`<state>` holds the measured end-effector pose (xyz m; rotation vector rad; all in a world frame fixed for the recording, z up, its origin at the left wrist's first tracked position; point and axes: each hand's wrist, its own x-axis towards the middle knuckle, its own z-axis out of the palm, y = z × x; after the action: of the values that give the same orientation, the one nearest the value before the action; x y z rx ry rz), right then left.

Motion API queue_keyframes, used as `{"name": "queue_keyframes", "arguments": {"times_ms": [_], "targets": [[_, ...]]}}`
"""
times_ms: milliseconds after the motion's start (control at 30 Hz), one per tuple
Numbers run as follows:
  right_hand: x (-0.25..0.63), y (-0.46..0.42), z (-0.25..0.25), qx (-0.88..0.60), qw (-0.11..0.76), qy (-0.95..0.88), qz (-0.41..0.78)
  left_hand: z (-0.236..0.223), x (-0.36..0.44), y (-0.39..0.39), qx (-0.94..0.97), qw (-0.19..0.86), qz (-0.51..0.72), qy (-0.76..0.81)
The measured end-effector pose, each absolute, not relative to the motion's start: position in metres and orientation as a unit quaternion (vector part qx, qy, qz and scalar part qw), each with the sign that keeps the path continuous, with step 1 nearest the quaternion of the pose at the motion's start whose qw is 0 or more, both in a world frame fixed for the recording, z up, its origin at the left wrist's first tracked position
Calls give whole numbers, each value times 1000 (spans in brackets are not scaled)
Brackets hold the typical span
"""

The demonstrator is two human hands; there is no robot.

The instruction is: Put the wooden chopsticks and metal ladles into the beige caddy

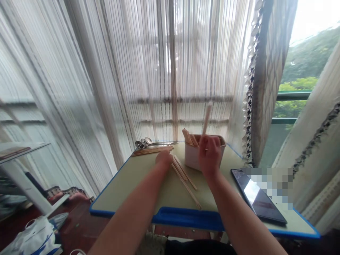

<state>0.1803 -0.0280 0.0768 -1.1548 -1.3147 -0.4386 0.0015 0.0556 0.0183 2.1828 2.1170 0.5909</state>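
Observation:
My right hand is closed around what looks like a pair of chopsticks, held upright and blurred by motion. It is in front of a pale, open-topped container on the table, hiding part of it. Several chopsticks lean inside the container at its left end. My left hand is low over the table at the upper ends of several loose chopsticks, which lie slanting toward me. Its fingers are hidden and blurred. A row of more chopsticks lies just beyond that hand.
Several metal spoons or ladles lie along the table's far left edge. A dark tablet rests at the right. The pale table has a blue rim. Curtains hang right behind it; a white stand is at left.

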Motion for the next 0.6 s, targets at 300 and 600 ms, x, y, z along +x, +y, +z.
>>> {"name": "queue_keyframes", "arguments": {"times_ms": [300, 600], "targets": [[206, -17, 83, -574, 572, -534, -241, 24, 18, 45, 756, -17, 284, 589], [197, -15, 77, -622, 471, -600, -178, 26, 24, 38, 769, -12, 262, 582]]}}
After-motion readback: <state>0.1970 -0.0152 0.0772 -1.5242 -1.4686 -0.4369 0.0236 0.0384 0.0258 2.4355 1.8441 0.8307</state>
